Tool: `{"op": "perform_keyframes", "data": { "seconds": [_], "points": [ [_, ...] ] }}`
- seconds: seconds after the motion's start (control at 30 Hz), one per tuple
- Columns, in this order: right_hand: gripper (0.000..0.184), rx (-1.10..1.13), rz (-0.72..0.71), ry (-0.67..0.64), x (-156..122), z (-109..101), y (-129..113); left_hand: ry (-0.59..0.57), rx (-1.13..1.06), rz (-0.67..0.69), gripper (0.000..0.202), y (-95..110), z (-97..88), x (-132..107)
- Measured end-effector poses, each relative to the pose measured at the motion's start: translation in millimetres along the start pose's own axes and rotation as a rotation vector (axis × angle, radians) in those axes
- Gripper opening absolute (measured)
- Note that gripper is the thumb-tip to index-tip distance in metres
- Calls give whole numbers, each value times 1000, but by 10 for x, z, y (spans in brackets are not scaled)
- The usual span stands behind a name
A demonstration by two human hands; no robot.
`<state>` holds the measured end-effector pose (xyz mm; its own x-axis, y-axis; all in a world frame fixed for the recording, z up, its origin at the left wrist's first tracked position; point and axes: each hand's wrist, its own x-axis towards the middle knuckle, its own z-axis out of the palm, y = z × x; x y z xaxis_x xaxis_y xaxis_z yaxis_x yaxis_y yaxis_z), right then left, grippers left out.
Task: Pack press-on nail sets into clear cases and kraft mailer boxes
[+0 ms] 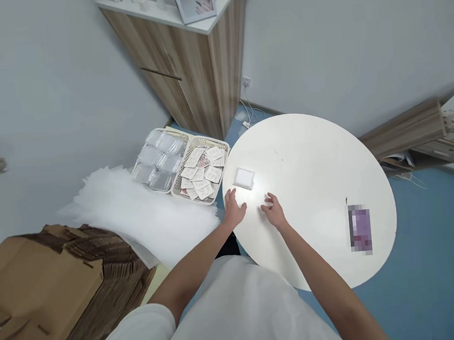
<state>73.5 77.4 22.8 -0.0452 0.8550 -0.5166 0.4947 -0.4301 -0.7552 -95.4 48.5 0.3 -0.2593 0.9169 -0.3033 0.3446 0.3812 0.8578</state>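
Observation:
A small flat white packet [244, 178] with a clear-looking edge lies near the left rim of the round white table [321, 162]. Just below it, my left hand [235, 211] hovers over or rests on the table's edge; its fingers are apart and nothing is in them. My right hand [273, 211] is to the right and below the packet, fingers loosely curled and spread, holding nothing. Neither hand touches the packet. Left of the table, a basket of printed cards [201, 173] stands beside a basket of clear plastic packs [159, 159].
White foam sheets [147, 213] are piled left of me, next to a stack of folded brown cardboard boxes [44, 294]. A blurred purple item [360, 228] lies on the table's right side. A wooden cabinet [191, 63] stands behind, with cables [248, 113] on the floor.

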Motion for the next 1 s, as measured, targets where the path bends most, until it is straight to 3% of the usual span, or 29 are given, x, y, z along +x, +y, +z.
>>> {"op": "perform_keyframes", "data": {
  "seconds": [0.3, 0.47, 0.57, 0.77, 1.0],
  "points": [
    [49, 44, -120, -132, -297, -253, 373, 93, 3, -18, 50, 50, 93, -773],
    [38, 19, -236, -304, -414, -110, 417, 91, 19, -32, 33, 34, -88, -1292],
    [36, -18, -316, -401, -430, 163, 283, 156, 70, 33, 30, -13, -368, -1584],
    [32, -165, -568, -598, -619, 821, -195, 448, 238, 14, 26, -206, -1147, -2059],
    [35, -458, -897, -697, -1032, 1713, -1059, 686, 402, -107, 28, -621, -2106, -2492]
  ]
}}
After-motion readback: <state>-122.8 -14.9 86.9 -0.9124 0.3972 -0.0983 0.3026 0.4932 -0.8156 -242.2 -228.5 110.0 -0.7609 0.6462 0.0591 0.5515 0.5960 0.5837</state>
